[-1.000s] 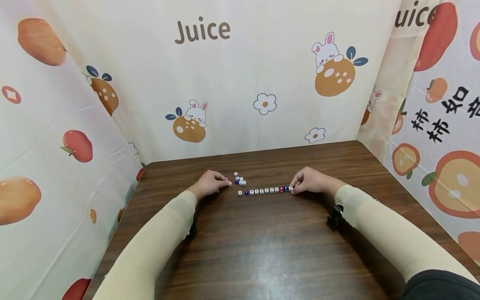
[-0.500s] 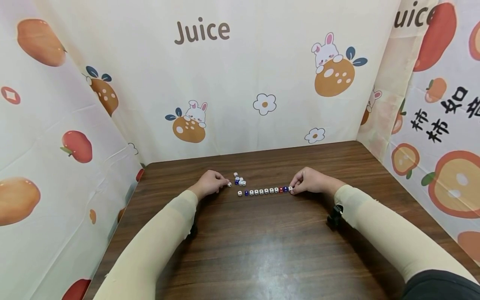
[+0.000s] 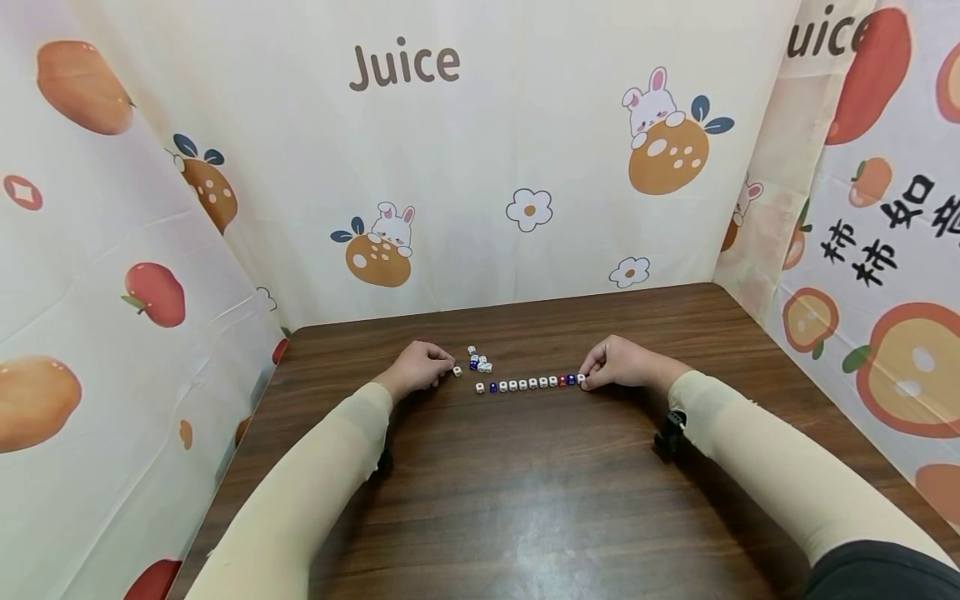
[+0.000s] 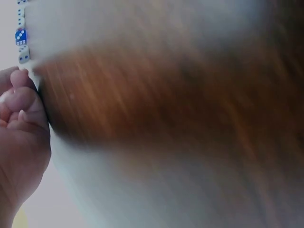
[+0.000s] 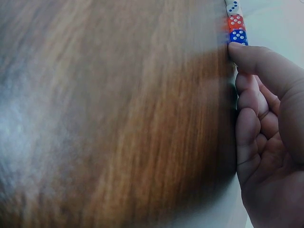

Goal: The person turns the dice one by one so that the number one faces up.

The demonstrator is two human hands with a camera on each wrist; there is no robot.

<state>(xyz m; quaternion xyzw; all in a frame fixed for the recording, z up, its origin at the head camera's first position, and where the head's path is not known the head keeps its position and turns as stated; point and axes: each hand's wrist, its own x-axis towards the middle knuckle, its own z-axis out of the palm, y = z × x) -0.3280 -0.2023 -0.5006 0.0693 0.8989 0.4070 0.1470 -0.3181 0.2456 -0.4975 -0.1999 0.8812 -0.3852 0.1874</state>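
My left hand (image 3: 417, 365) holds a small white die (image 3: 457, 372) at its fingertips, left of the other dice; in the left wrist view the fingers (image 4: 21, 97) hide it. At the right end of a straight row of dice (image 3: 523, 384), my right hand (image 3: 617, 362) pinches a white die (image 3: 581, 379) between thumb and finger. Beside that one stand a blue die (image 5: 238, 36) and a red die (image 5: 235, 21), clear in the right wrist view. A white die (image 3: 480, 388) stands at the row's left end, with a small gap before a blue die (image 3: 493, 387).
Behind the row's left end lies a loose cluster of white and blue dice (image 3: 482, 360), one white die (image 3: 472, 350) a little farther back. The brown wooden table (image 3: 480, 492) reaches a printed curtain (image 3: 465, 167) at the back and sides.
The left hand has shifted slightly left with its white die, which appears to show a different face. The right hand and the row have stayed put.
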